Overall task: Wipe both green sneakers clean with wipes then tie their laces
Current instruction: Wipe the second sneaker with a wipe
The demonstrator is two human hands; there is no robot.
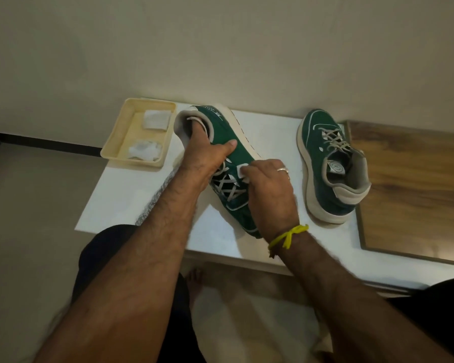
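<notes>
One green sneaker (pixel 243 155) with grey laces lies tilted on its side in the middle of the white table (pixel 116 203). My left hand (pixel 207 153) grips it, fingers pushed inside the collar and thumb across the upper. My right hand (pixel 270 189) presses a white wipe (pixel 241 170) against the sneaker's side beside the laces. The second green sneaker (pixel 333 169) stands upright on its sole at the right, toe pointing away, laces loose, untouched by either hand.
A cream tray (pixel 116 142) at the table's back left holds two folded white wipes (pixel 155 120). A grey cloth (pixel 155 197) lies under my left forearm. A wooden surface (pixel 409 189) adjoins the table on the right. A wall rises directly behind.
</notes>
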